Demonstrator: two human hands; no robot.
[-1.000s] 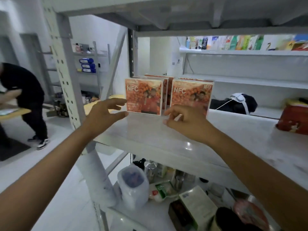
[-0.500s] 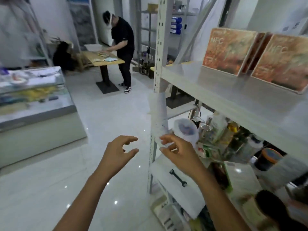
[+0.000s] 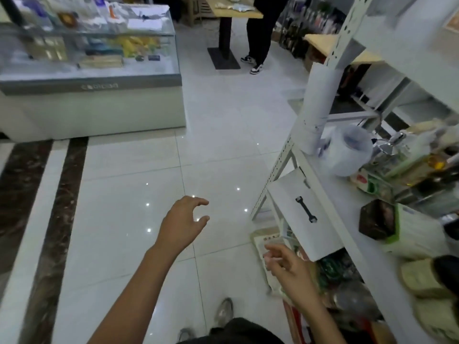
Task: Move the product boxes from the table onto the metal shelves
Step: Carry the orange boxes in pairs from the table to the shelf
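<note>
While neither carries anything: left grip (image 3: 183,219) loosely spread, empty, lower centre. Counter (image 3: 236,11) top centre, contents blurred. Right grip (image 3: 285,266) loosely curled, empty, beside metal shelves (image 3: 347,209). Product box (image 3: 452,23) sliver, upper right edge. Probably light, stiff card; take by side edges.

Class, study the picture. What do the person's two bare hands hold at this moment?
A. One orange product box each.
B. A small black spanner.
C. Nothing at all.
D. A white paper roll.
C: the left hand, over the glossy white tiled floor, and the right hand both show loosely curled fingers with nothing in them.
</note>
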